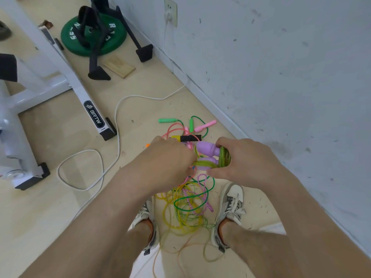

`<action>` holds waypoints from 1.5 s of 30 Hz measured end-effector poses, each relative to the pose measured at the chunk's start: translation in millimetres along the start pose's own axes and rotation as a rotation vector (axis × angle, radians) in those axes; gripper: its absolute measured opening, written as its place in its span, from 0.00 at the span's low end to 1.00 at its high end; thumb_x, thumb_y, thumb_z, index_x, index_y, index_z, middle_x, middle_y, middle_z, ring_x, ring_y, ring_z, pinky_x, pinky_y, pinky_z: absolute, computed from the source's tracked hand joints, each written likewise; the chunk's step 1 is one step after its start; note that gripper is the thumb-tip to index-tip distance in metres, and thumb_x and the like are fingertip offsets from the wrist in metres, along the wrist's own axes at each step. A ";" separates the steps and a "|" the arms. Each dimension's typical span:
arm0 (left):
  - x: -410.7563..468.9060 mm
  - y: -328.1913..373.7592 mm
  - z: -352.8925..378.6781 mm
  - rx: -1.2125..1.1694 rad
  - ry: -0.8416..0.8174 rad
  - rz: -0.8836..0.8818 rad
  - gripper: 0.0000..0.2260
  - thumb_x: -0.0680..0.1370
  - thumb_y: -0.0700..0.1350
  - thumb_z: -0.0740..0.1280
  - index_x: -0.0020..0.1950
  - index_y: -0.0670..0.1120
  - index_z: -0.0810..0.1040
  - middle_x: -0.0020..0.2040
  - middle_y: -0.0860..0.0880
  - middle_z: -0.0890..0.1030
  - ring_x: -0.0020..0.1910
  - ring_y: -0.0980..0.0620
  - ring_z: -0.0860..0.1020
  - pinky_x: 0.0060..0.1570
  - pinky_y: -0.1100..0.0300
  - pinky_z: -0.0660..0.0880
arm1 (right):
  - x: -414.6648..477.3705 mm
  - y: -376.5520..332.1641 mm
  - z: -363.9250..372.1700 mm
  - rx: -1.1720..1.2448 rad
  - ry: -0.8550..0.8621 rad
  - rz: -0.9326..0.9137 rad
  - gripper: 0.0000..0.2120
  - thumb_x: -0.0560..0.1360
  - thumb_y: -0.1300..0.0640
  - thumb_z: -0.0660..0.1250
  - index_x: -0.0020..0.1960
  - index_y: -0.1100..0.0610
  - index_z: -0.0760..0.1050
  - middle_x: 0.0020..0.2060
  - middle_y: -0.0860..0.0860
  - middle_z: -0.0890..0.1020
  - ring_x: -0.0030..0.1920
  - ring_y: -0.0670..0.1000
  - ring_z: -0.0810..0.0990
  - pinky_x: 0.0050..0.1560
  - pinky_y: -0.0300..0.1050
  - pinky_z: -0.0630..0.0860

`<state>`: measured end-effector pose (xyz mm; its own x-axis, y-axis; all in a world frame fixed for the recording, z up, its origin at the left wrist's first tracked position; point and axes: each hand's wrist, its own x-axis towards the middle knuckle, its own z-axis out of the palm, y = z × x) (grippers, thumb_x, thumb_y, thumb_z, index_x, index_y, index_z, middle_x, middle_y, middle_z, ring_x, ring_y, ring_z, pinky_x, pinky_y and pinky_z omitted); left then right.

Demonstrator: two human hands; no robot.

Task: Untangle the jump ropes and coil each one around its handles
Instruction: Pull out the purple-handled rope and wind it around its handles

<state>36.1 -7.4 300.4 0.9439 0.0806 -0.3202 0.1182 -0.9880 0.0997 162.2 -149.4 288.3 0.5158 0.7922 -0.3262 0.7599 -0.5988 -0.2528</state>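
From the head view, the person stands over the floor (60,207) with both hands raised over the heap of ropes. The right hand (247,159) clasps the pair of purple handles (206,149), on which turns of yellow-green rope (224,157) are already wound. The left hand (170,157) has its fingers curled at the handles' other end and seems to pinch a strand of that rope. I judge this to be the winding of one rope, partly done. The next turn calls for slack drawn free of the tangle (188,205) lying between the shoes. A mint-green handle (167,120), a pink handle (205,125) and a black-and-yellow handle (185,138) lie beyond, unwound. No container is in sight, and the ropes lie loose on the floor.
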 end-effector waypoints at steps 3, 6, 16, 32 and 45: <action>0.9 0.9 -1.8 -0.446 0.158 -0.054 0.06 0.78 0.54 0.65 0.46 0.54 0.79 0.29 0.55 0.72 0.33 0.58 0.73 0.36 0.58 0.63 | 0.1 4.8 -4.0 0.098 -0.070 0.025 0.21 0.64 0.31 0.70 0.46 0.42 0.68 0.35 0.43 0.75 0.39 0.45 0.75 0.34 0.44 0.66; 0.4 1.5 -4.8 -1.332 0.234 -0.187 0.04 0.76 0.43 0.70 0.50 0.48 0.82 0.29 0.51 0.78 0.27 0.56 0.73 0.33 0.62 0.71 | -0.1 6.0 -7.0 0.359 -0.171 0.003 0.18 0.63 0.35 0.75 0.42 0.43 0.71 0.36 0.43 0.76 0.38 0.45 0.75 0.36 0.43 0.68; 12.3 -3.5 4.6 -1.511 0.324 -0.182 0.08 0.74 0.37 0.69 0.52 0.40 0.82 0.37 0.55 0.83 0.34 0.58 0.76 0.36 0.68 0.72 | 2.6 5.4 -6.6 0.667 -0.388 -0.009 0.12 0.65 0.46 0.80 0.36 0.45 0.76 0.28 0.42 0.73 0.29 0.41 0.71 0.33 0.37 0.65; -11.5 -30.9 2.6 -1.643 -0.083 -0.071 0.15 0.74 0.55 0.69 0.50 0.45 0.84 0.51 0.39 0.83 0.45 0.49 0.83 0.48 0.62 0.80 | -3.5 5.5 -10.1 0.152 0.026 0.008 0.21 0.64 0.33 0.71 0.48 0.44 0.71 0.36 0.43 0.75 0.40 0.49 0.74 0.37 0.45 0.68; -7.2 -19.5 0.5 -1.167 -0.280 -0.158 0.03 0.72 0.39 0.74 0.39 0.46 0.84 0.29 0.51 0.77 0.28 0.57 0.72 0.31 0.65 0.70 | -3.4 -3.4 0.8 0.043 0.194 -0.058 0.18 0.67 0.35 0.67 0.45 0.43 0.63 0.37 0.41 0.76 0.44 0.51 0.77 0.35 0.43 0.66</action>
<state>26.8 11.2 300.3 0.8114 0.0156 -0.5843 0.5698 -0.2442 0.7847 157.5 -150.0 289.5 0.5415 0.8307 -0.1292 0.7750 -0.5528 -0.3062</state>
